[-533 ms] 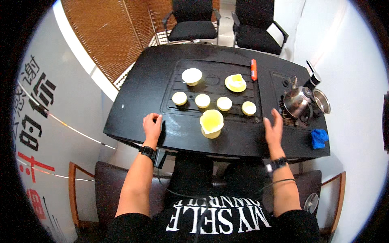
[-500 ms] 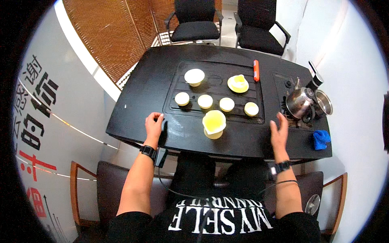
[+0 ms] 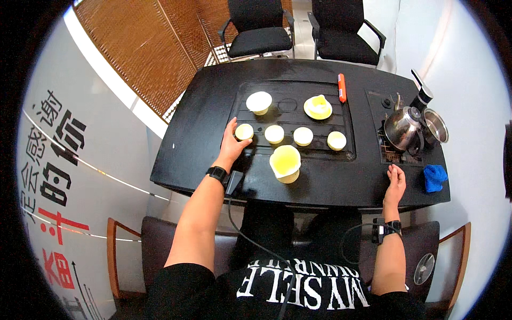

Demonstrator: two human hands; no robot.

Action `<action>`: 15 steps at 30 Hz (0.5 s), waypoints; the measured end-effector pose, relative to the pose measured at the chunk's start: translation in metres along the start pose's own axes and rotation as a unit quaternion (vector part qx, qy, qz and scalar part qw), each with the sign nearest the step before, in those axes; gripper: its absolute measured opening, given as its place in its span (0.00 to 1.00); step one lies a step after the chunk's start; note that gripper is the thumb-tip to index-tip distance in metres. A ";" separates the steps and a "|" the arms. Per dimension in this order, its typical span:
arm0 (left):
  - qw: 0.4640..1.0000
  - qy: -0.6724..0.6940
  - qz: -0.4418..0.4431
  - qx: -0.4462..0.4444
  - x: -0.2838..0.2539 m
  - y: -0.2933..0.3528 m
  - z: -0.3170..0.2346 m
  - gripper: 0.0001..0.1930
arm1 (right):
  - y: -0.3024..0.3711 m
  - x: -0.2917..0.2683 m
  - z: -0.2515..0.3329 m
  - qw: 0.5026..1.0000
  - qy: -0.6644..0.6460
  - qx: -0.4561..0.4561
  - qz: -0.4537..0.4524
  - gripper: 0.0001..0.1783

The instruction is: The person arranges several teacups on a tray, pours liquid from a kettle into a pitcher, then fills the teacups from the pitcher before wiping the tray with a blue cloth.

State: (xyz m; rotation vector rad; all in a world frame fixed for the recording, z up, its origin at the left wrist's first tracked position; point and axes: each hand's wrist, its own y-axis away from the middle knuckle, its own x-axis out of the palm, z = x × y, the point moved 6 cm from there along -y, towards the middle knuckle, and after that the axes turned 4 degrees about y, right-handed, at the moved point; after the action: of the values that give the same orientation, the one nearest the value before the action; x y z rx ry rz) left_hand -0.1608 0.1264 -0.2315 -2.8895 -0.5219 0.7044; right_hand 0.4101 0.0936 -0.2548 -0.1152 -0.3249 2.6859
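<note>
My left hand (image 3: 231,145) reaches round the leftmost small pale teacup (image 3: 244,132), with fingers on its left side and the thumb at its near right. Three more teacups stand in the row: one (image 3: 274,134) beside it, another (image 3: 303,136), and one (image 3: 336,141) at the right. Nearer me is a pale pitcher (image 3: 286,164) with yellowish liquid inside. Behind the row are a lidded bowl-like cup (image 3: 259,103) and a yellow-and-white piece on a saucer (image 3: 318,108). My right hand (image 3: 394,183), empty and loosely curled, hovers by the table's near right edge.
The cups stand on a dark tea tray (image 3: 288,90) set in a black table (image 3: 184,122). At the right are a steel kettle (image 3: 402,128), a steel pot (image 3: 435,127), a black-and-silver spout (image 3: 421,90) and a blue cloth (image 3: 435,178). A red-orange tube (image 3: 342,88) lies far right.
My left hand has moved forward and right, from the table beside the tray to the leftmost teacup. My right hand has drawn back toward the near edge, its fingers more curled. The view has shifted slightly.
</note>
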 end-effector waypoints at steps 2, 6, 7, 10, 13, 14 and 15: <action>0.998 0.066 0.006 0.002 0.005 0.000 0.004 0.47 | 0.000 0.001 0.000 1.000 -0.007 -0.008 0.010 0.15; 0.996 0.091 0.007 0.003 0.005 0.000 0.004 0.45 | -0.002 0.000 -0.005 1.000 -0.011 0.000 0.009 0.13; 0.995 0.102 0.008 -0.003 0.005 0.002 0.003 0.45 | -0.002 0.001 -0.005 1.000 -0.012 -0.002 0.011 0.13; 0.990 0.141 0.024 0.010 0.003 0.007 -0.012 0.44 | -0.001 -0.001 -0.007 1.000 -0.014 -0.004 0.011 0.13; 0.982 0.180 0.049 0.022 -0.002 0.015 -0.037 0.44 | 0.001 0.002 -0.001 1.000 -0.006 -0.007 0.013 0.13; 0.980 0.189 0.061 0.024 -0.005 0.020 -0.051 0.44 | 0.001 0.002 0.000 1.000 -0.002 -0.015 0.014 0.13; 0.977 0.200 0.076 0.028 -0.004 0.022 -0.066 0.44 | 0.001 0.000 -0.001 1.000 0.004 -0.023 0.012 0.13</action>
State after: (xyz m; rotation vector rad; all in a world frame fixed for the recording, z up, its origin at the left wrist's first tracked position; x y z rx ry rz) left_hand -0.1266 0.1018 -0.1756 -2.9238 -0.2278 0.1363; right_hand 0.4097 0.0928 -0.2556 -0.1439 -0.3843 2.7027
